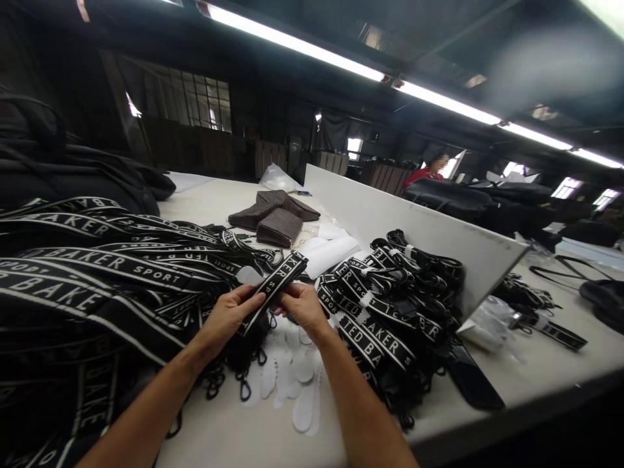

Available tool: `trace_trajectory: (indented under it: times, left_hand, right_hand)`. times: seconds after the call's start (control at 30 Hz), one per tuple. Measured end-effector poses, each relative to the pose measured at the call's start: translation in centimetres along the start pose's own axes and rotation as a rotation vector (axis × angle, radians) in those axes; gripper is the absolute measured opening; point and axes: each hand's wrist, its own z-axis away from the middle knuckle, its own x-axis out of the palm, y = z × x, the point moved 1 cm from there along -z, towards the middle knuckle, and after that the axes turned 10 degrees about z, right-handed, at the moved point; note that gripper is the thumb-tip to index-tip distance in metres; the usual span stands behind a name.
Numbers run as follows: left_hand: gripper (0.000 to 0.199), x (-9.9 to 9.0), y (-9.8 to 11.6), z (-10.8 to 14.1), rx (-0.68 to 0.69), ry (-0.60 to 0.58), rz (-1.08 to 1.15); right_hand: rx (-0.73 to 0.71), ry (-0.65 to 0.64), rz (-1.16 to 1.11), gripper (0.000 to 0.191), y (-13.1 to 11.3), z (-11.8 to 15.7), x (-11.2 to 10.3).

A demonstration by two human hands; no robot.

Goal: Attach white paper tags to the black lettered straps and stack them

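Both my hands hold a folded black webbing strap (277, 286) with white lettering and white edge lines, tilted up to the right above the table. My left hand (229, 318) pinches its lower left part, thumb on top. Behind it, my right hand (303, 309) has its fingers curled round the strap's far side, and the fingertips are partly hidden. Left of them lies a big heap of loose straps (117, 260) with black hooks. On the right are bundled straps (375, 331) with white bands round them. White paper pieces (292, 370) lie scattered below my hands.
Brown quilted pouches (279, 226) and white paper (329, 253) lie farther back. A white divider board (400, 227) stands along the right. A black phone (472, 380) rests near the front edge. Black bags (73, 175) sit at left. A person (428, 172) in red is beyond the divider.
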Motion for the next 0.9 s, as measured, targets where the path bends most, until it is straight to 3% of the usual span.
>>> trace_trajectory:
  times: [0.1, 0.2, 0.27, 0.47, 0.53, 0.6, 0.77, 0.9]
  left_hand:
    - [0.054, -0.2, -0.2, -0.2, 0.086, 0.077, -0.063]
    - [0.054, -0.2, -0.1, -0.1, 0.116, 0.096, -0.123]
    - [0.051, -0.1, 0.0, 0.1, 0.128, 0.084, -0.181]
    - [0.046, -0.3, -0.2, -0.2, 0.149, 0.026, -0.287]
    - [0.048, -0.5, -0.5, -0.4, 0.114, 0.001, -0.277]
    - [0.051, -0.5, -0.7, -0.5, 0.066, -0.036, -0.257]
    - [0.045, -0.2, -1.4, -0.7, 0.031, -0.130, -0.319]
    - [0.048, -0.5, -2.4, -1.2, 0.069, -0.131, -0.406]
  right_hand:
    - [-0.024, 0.086, 0.057, 0.022, 0.0, 0.5, 0.4]
    - [-0.135, 0.210, 0.149, 0.016, -0.4, 1.1, 1.0]
    - [-0.184, 0.209, 0.131, 0.019, -0.5, 1.3, 1.4]
    - [0.054, -0.078, -0.211, 0.044, -0.8, 0.9, 0.3]
    - [0.087, -0.194, -0.261, 0.053, -0.8, 0.9, -0.3]
    - [0.068, -0.228, -0.206, 0.054, -0.5, 0.7, -0.7]
    - [-0.065, -0.001, 0.269, 0.021, 0.7, 0.0, -1.1]
    - [-0.215, 0.128, 0.374, 0.005, 1.1, -0.3, -0.9]
